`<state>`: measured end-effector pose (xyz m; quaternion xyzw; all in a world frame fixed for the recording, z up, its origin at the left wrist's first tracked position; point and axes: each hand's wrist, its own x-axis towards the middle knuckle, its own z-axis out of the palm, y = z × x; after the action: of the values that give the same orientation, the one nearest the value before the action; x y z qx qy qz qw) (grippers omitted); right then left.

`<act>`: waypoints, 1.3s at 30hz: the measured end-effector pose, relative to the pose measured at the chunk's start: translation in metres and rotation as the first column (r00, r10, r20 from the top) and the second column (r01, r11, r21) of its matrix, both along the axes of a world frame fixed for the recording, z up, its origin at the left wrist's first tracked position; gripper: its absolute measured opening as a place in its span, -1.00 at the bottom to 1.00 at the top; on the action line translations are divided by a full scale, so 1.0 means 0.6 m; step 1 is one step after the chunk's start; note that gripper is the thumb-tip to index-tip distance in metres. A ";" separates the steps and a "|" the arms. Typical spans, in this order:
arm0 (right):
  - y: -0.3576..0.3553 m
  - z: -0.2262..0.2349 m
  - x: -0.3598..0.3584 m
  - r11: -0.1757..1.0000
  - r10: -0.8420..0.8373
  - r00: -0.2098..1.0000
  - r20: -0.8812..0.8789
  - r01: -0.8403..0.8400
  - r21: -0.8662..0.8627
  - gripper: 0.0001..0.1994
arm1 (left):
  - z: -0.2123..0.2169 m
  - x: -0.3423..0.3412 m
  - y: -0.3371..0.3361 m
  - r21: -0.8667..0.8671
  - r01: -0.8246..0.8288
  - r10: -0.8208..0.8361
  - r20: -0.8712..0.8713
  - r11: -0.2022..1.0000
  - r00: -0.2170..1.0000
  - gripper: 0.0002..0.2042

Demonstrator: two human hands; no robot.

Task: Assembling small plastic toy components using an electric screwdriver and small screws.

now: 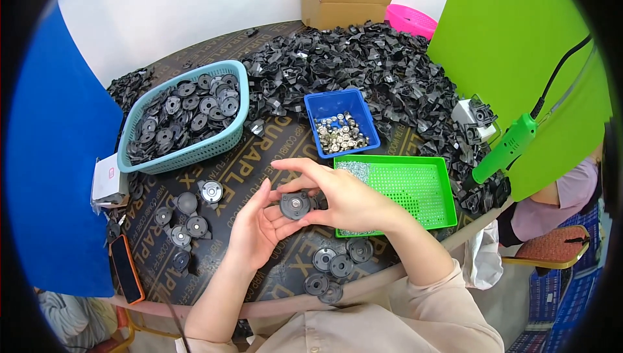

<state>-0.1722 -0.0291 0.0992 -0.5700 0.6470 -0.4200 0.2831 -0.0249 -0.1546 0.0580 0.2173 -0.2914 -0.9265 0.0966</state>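
Note:
Above the table, between my hands, is a dark round plastic part (295, 205) with a small metal centre. My left hand (252, 233) is palm up under it, with the fingers supporting its underside and the thumb raised. Fingers of my right hand (347, 196) grip it from the right side, index finger arched over the top. Just past my right wrist lies a green perforated tray (425, 191) with small silvery pieces at its left end. Behind it stands a blue bin (339, 100) of round metal pieces. Several similar round parts (341, 265) lie near the table's front edge.
More round parts (196, 226) lie at left, near an orange-edged phone (126, 270). A teal basket (195, 156) holds many more. Black plastic pieces (389, 67) are heaped at the back, before a cardboard box (357, 12). A green power screwdriver (509, 146) hangs at right.

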 end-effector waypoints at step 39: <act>0.071 -0.066 -0.290 0.869 -0.127 0.530 -0.839 0.467 0.163 -0.60 | -0.012 0.007 -0.012 -0.187 0.104 -0.089 0.082 0.977 0.993 -0.73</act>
<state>-0.3463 0.0136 0.0595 -0.5116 0.8586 -0.0285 -0.0172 -0.0208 -0.1618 0.0510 0.2266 -0.3926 -0.8893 0.0611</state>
